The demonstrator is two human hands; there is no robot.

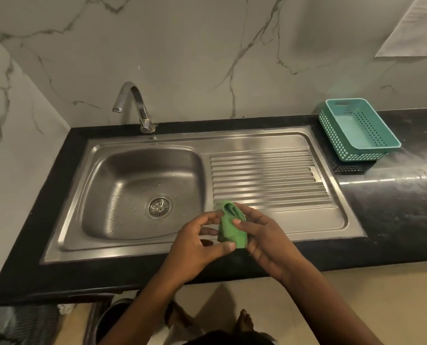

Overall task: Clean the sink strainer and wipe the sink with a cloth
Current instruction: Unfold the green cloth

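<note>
A bunched green cloth [229, 226] is held between both hands above the sink's front rim, near where the bowl meets the drainboard. My left hand [197, 247] pinches its lower left edge with thumb and fingers. My right hand [264, 235] grips its right side, thumb across the front. The round metal strainer [158, 207] sits in the drain at the bottom of the steel sink bowl [122, 175], to the left of my hands. Water drops dot the bowl's floor.
A curved chrome tap [139, 105] stands behind the bowl. The ribbed drainboard [269, 180] lies to the right. A teal plastic basket [356, 130] sits on the black counter [394, 207] at the back right. A marble wall rises behind.
</note>
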